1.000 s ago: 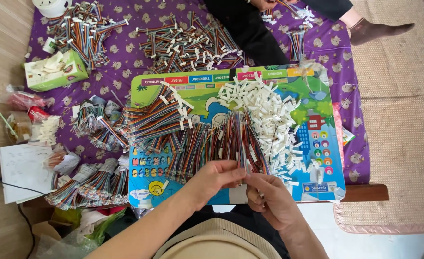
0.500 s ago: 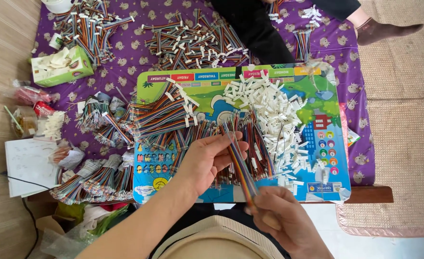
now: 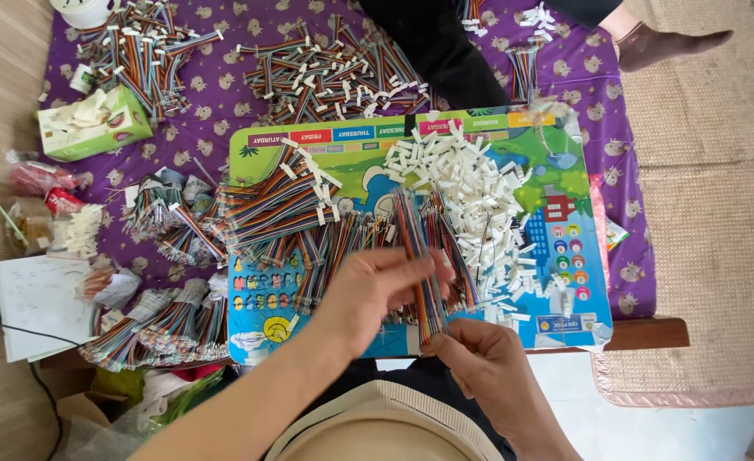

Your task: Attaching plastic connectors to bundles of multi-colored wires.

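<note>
Grip, left hand [image 3: 375, 290]: fingers curled over a strip of multicoloured ribbon cable [image 3: 420, 256], pinching it about midway.
Grip, right hand [image 3: 479, 363]: fingertips closed on the cable's near end, at the front edge of the board.
Cable position: held nearly straight over the colourful picture board [image 3: 565, 256], running away from the person.
Adjacent stock: pile of white plastic connectors [image 3: 479, 183], just right of the cable; loose cable bundles [image 3: 274, 205], left.
Handling note: probably best kept taut and flat, wires untwisted, both pinches steady.
</note>
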